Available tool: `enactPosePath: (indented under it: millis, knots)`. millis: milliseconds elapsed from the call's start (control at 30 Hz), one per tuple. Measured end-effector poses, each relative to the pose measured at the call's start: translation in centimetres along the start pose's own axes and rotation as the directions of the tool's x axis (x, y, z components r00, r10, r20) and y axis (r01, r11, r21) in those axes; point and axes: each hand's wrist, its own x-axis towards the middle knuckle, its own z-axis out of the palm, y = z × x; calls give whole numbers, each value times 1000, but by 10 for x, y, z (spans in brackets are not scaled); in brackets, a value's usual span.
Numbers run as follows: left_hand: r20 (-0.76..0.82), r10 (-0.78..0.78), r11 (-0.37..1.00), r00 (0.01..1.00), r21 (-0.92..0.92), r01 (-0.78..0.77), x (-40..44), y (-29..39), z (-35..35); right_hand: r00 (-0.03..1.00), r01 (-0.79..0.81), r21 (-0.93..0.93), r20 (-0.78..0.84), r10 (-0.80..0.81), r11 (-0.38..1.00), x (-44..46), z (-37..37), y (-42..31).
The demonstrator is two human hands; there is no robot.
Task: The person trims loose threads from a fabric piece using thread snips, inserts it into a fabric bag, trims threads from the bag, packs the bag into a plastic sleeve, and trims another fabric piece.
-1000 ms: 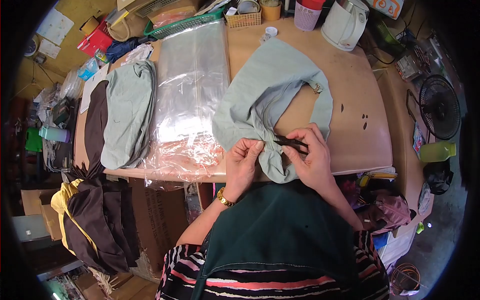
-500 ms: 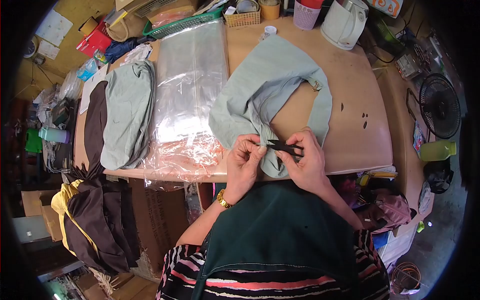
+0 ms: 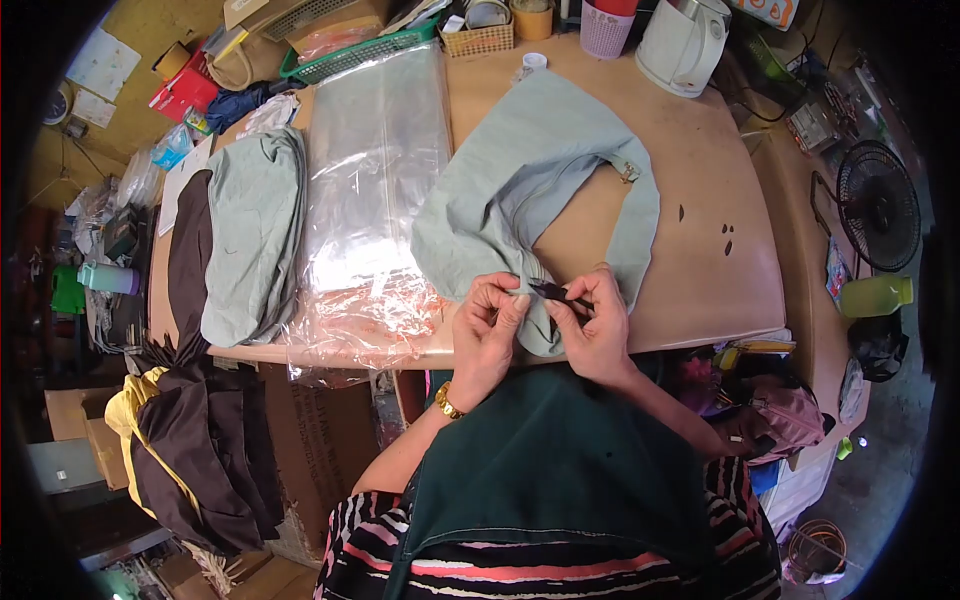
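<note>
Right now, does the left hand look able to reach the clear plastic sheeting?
Probably yes: the near end of the clear plastic sheeting lies beside the left hand with nothing visible between, though the hand would likely have to release the pale green cloth first.

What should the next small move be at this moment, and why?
Probably a small, careful squeeze of the black snips by the right hand: their tips sit right beside the spot where the left hand pinches the pale green cloth. Whether a thread lies between the blades is too small to tell.
</note>
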Motion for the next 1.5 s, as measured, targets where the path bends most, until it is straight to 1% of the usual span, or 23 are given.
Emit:
enactPosePath:
  millis: [100, 267, 367, 467, 533, 567, 600, 667, 733, 800, 867, 933, 967, 1033, 1100, 1167, 1200, 1233, 1267, 1333, 1400, 1467, 1500]
  knots:
    - [4, 12, 999, 1000, -41, -12, -1, -2, 2, 997, -29, 210, -59, 42, 977, 2, 5, -5]
    - [10, -7, 992, 1000, -123, 8, -4, -2, 6, 989, 126, 47, -82, -122, 991, 3, 2, 1]
    - [-19, 104, 981, 994, 166, -100, -10, 7, -2, 967, 212, -21, -141, -213, 977, 15, -10, -4]
    - [13, 482, 640, 876, 677, -363, -15, 36, -57, 935, 89, -139, -330, -131, 986, 49, -46, 15]
    - [-151, 475, 435, 867, 896, -83, -27, 65, -99, 890, 15, -270, -435, -136, 963, 92, -83, 53]
    - [88, 687, 10, 722, 991, -130, -22, 83, -100, 877, 32, -374, -435, -205, 927, 114, -103, 84]
    - [21, 703, -22, 711, 1000, -8, -26, 89, -107, 913, -15, -388, -381, -145, 921, 135, -119, 112]
    - [-8, 769, 13, 639, 1000, -4, -31, 94, -94, 940, -51, -410, -327, -95, 911, 177, -129, 149]
    - [-101, 432, 472, 896, 872, -129, -41, 84, -88, 960, -215, -429, -256, 111, 877, 209, -125, 155]
    - [-127, 176, 782, 976, 621, -60, -37, 60, -61, 952, -231, -612, -302, 46, 756, 217, -112, 132]
    - [39, -24, 688, 999, 725, -12, -22, 62, -29, 943, -252, -758, -332, -23, 601, 219, -111, 88]
    - [124, -101, 582, 987, 812, -43, -1, 60, -6, 822, -515, -471, -34, 568, 716, 216, -116, 48]
    - [129, -157, 445, 979, 895, -47, 10, 55, -2, 826, -507, -476, -29, 563, 719, 215, -112, 58]
    - [202, -99, 419, 974, 897, -143, 30, 51, 3, 950, 46, -481, 291, 110, 876, 208, -101, 75]
    - [230, 76, 429, 970, 871, -240, 47, 63, -1, 972, 227, -562, 82, -220, 795, 204, -103, 37]
    - [30, 266, 706, 964, 674, -216, 57, 99, -40, 973, 198, -353, -45, -228, 914, 190, -124, -69]
    - [-102, 303, 631, 948, 766, -119, 46, 147, -43, 965, 246, -291, -20, -263, 925, 188, -141, -76]
    - [-116, 448, 715, 886, 642, -278, 44, 159, -51, 953, 296, -225, -3, -304, 928, 187, -160, -74]
    - [-111, 263, 737, 958, 664, -125, 38, 169, -80, 974, 222, -225, 103, -203, 949, 176, -166, -73]
    - [-54, 17, 557, 998, 830, 35, 35, 161, -98, 967, 87, -302, 255, -7, 949, 145, -161, -56]
    - [-61, -161, 7, 985, 998, 63, 31, 127, -117, 896, -31, -560, 351, 271, 828, 121, -149, -37]
    - [-137, 16, -62, 990, 988, 138, 10, 109, -118, 805, -61, -730, 367, 465, 681, 102, -145, -27]
    - [-78, 170, -7, 982, 997, 81, 7, 107, -114, 916, 31, -710, 302, 264, 704, 90, -147, -14]
